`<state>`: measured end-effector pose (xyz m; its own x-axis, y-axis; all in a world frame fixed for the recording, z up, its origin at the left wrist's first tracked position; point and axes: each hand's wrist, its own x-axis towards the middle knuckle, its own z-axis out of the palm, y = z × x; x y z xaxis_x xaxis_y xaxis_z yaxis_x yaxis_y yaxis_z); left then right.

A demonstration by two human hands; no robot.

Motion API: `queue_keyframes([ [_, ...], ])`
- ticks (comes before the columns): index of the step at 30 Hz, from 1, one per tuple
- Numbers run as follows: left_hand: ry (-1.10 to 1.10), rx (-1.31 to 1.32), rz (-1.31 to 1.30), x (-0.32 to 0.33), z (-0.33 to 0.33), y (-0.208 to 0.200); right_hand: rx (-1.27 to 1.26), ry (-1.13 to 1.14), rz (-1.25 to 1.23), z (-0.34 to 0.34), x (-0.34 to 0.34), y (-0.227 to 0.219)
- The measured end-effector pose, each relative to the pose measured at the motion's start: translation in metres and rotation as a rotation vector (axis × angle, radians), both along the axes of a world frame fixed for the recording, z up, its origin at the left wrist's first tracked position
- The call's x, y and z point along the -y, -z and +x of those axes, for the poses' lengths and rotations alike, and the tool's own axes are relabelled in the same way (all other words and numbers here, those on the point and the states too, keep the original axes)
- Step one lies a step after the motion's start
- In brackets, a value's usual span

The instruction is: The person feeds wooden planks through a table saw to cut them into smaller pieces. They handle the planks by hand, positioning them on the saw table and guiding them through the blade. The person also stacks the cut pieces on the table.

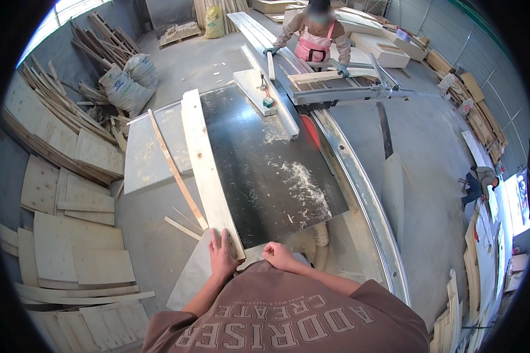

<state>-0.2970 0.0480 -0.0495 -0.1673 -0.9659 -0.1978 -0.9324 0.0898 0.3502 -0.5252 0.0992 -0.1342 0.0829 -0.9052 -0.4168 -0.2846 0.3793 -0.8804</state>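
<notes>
A long pale wooden board point(201, 159) lies along the left side of the dark saw table point(259, 200), running away from me. My left hand point(221, 256) rests on the board's near end, its fingers stretched out and lying flat on the wood. Just beyond the table's near edge, in front of my body, my right hand point(280, 256) is curled closed; I see nothing in it. Sawdust point(303, 185) is scattered on the tabletop. A red guard point(310, 130) shows by the table's right edge, below the metal fence point(285, 115).
Across the table, a co-worker point(315, 41) in a pink apron has gloved hands on wood strips. A tape measure point(268, 102) sits on a pale panel. A narrow strip point(176, 167) leans left of the board. A metal rail point(365, 194) curves along the right. Stacked panels point(70, 247) fill the left.
</notes>
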Motion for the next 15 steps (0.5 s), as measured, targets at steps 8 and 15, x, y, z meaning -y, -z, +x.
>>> queue_keyframes([
  [8,0.016,-0.026,-0.013,0.0011,-0.0008,0.0008,0.008,0.018,0.013,-0.0027,-0.0046,0.0063],
  [15,0.036,-0.009,-0.027,0.0,0.0018,0.0077,-0.019,0.008,0.007,-0.0043,-0.0042,0.0019],
])
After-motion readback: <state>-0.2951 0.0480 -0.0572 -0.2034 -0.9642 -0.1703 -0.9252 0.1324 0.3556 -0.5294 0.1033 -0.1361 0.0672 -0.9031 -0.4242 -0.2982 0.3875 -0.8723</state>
